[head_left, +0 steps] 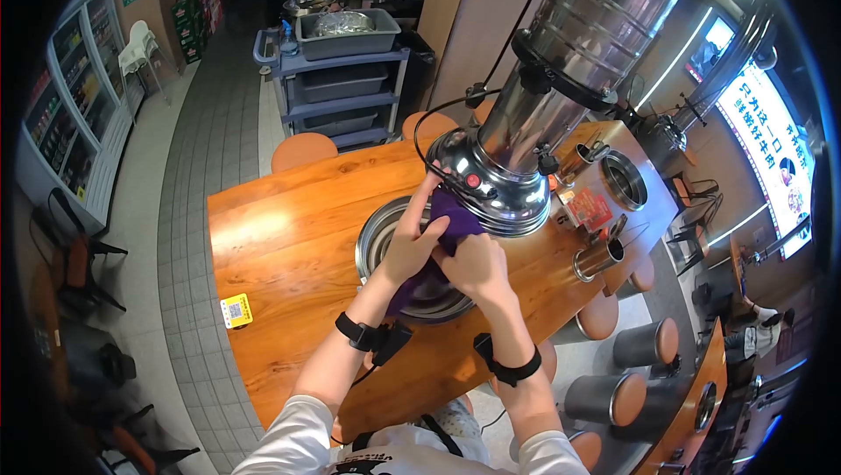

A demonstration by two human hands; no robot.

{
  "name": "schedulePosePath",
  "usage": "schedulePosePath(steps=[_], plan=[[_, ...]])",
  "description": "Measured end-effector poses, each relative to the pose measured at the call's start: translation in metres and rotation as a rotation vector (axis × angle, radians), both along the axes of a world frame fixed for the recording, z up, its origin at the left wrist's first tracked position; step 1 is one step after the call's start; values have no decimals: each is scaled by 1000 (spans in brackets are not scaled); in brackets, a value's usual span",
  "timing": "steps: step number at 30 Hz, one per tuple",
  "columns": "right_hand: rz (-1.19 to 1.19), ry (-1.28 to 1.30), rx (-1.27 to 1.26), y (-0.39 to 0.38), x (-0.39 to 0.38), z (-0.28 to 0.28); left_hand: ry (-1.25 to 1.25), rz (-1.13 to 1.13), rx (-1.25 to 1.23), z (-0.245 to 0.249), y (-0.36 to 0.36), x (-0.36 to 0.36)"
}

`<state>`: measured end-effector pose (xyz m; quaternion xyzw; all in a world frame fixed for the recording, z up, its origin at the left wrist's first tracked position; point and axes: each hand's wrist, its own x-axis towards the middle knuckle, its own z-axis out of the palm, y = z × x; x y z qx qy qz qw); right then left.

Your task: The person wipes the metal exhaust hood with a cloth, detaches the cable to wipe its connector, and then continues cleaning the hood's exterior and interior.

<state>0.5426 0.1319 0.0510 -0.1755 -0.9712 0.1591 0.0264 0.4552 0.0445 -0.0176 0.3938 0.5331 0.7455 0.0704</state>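
Note:
A purple cloth [453,215] lies against the lower rim of a shiny metal exhaust hood [523,188], which has a red button. My left hand [408,243] holds the cloth at the hood's near left side, index finger stretched up along the metal and thumb across the fabric. My right hand [476,266] is closed on the same cloth just to the right, its fingertips hidden. Part of the cloth hangs down over the round metal pot well [368,247] set in the wooden table [289,217]. Both wrists wear black straps.
Metal utensil cups [598,260], a red card [589,208] and a second round well [624,181] are on the table's right. A yellow code sticker [236,310] marks the left edge. Stools [303,151] surround the table. A grey cart [342,81] with tubs stands behind; people are beyond.

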Motion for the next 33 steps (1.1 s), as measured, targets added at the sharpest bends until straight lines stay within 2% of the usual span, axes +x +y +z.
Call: schedulePosePath(steps=[2,6,8,9,10,12,14,16,17,18,20,21,22,23,24,25,26,27,28,30,32,33], plan=[[25,6,-108,3,-3,-15,-22,94,-52,-8,-2,3],[106,209,-82,2,-2,-23,10,194,-5,-13,-6,9],[133,206,-55,6,-2,-29,-261,243,-353,-29,-4,2],[158,200,-23,7,-1,-30,-249,114,-320,-29,-5,-3],[160,205,-26,9,1,-28,-245,118,-322,-29,-6,-10],[215,71,-170,9,10,-18,-81,249,-391,-29,-6,-23],[213,24,-236,4,24,2,-152,248,-324,-14,-4,-28],[283,145,-538,4,39,18,-469,338,-66,21,-7,-23],[251,271,-675,10,42,10,-445,347,-54,8,-7,-36],[207,406,-686,13,43,11,-444,346,-53,5,-8,-39],[145,552,-347,19,35,23,-396,443,11,-4,-9,-35],[142,552,-345,20,27,26,-573,345,110,0,-12,-25],[202,623,-153,19,16,28,-574,342,111,2,-13,-18],[261,688,40,19,7,29,-679,299,177,5,-14,-11],[262,688,41,21,-1,29,-782,256,245,3,-16,-7],[260,665,131,21,-9,26,-725,222,21,-15,-27,-15],[260,638,219,21,-15,22,-730,226,21,-32,-25,-17],[271,607,268,24,-18,19,-688,152,201,-29,-20,-13],[272,597,278,26,-22,17,-641,77,381,-28,-18,-12],[252,593,246,30,-26,18,-650,25,463,-29,-18,-14],[175,659,28,29,-27,22,-654,-102,620,-30,-15,-18],[154,685,-67,30,-26,24,-651,-102,624,-31,-10,-20]])
